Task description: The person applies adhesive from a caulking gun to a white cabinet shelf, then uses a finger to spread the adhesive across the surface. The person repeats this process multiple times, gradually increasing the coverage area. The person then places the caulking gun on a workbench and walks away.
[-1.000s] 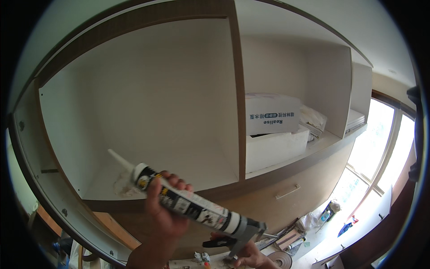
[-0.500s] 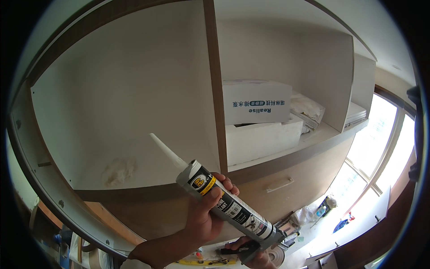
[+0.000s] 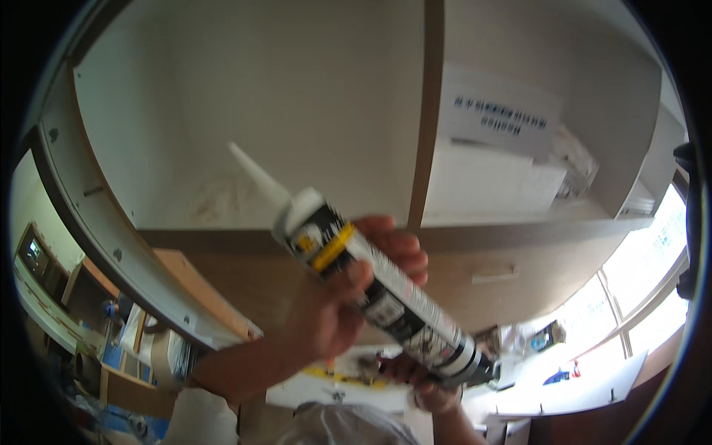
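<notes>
A white sealant cartridge [image 3: 386, 293] with black and yellow label bands and a long white nozzle points up and to the left toward the open wall cabinet [image 3: 245, 111]. My left hand [image 3: 341, 297] wraps around the middle of the tube. Lower down, my right hand [image 3: 423, 382] grips the rear end of the cartridge where a dark caulking gun part sits. The nozzle tip hangs in front of the left compartment's white back panel, near the shelf.
A brown vertical divider [image 3: 424, 111] splits the cabinet. A white cardboard box [image 3: 493, 159] sits in the right compartment. Below run a brown drawer front [image 3: 497, 276] and a cluttered white counter [image 3: 564, 386]. Bright windows [image 3: 645, 297] are at the right.
The view has shifted and closed in on the cabinet. The cartridge has risen and moved right, with its nozzle now higher in front of the left compartment. Both hands keep their grip.
</notes>
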Demonstrator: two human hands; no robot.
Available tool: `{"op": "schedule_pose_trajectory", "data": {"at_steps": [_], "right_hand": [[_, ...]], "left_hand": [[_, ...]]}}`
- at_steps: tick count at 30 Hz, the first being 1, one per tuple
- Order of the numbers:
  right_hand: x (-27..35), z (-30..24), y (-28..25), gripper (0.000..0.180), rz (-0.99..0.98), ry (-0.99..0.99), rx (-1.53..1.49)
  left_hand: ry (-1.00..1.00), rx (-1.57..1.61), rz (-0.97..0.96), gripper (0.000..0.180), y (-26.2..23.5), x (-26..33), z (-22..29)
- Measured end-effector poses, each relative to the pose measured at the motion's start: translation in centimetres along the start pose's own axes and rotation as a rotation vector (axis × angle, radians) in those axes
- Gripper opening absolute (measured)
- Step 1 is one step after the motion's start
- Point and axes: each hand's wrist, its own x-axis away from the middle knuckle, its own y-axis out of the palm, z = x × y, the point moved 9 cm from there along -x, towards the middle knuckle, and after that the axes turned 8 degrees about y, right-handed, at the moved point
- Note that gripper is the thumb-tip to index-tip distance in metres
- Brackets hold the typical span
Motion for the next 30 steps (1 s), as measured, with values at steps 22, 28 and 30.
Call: {"op": "schedule_pose_trajectory", "data": {"at_steps": [22,28,30], "right_hand": [[-4.2,9.7,11.2,0.041,0.062,0.035,0.136],[-3.4,13.7,12.2,0.037,0.000,0.141,-0.053],[-3.1,14.4,12.8,0.035,-0.075,0.122,-0.192]], "left_hand": [[0.072,0.214,0.105,0.048,-8.4,6.0,10.7],[0.067,0.197,0.058,0.050,-8.7,7.7,10.6],[0.037,0.201,0.064,0.048,-8.7,8.3,10.4]]}}
